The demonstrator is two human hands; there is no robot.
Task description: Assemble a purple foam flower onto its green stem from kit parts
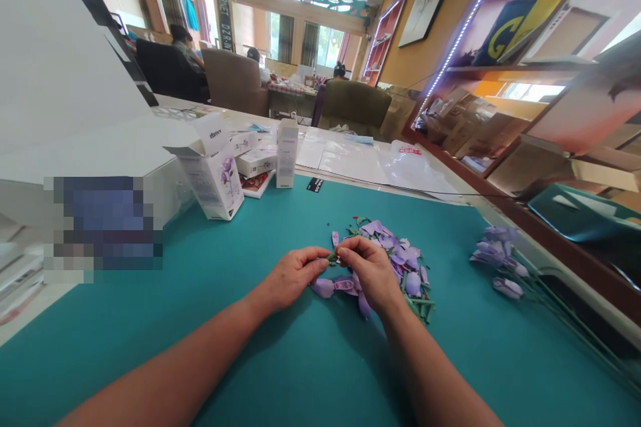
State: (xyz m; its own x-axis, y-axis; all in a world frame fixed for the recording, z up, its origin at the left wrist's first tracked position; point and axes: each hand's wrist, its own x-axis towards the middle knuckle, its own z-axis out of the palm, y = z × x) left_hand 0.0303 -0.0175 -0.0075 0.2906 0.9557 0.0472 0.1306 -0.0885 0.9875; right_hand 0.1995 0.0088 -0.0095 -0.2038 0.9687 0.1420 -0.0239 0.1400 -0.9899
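Over the teal mat, my left hand [295, 275] pinches a small green plastic piece [332, 257], apparently a stem part. The fingertips of my right hand [371, 273] are closed at the other end of that piece; what they grip there is too small to make out. Beside and behind my right hand lies a pile of loose purple petal pieces [400, 255] mixed with green stem bits [424, 310]. A pale purple petal piece [324, 288] rests just below my fingertips. Another small purple piece [335, 238] lies just beyond them.
Assembled purple flowers [495, 247] with long green stems lie to the right. An open white box [218, 180], a tall narrow box [287, 153] and flat boxes [256, 161] stand at the back left. White plastic sheets [350, 160] cover the far edge. People sit beyond.
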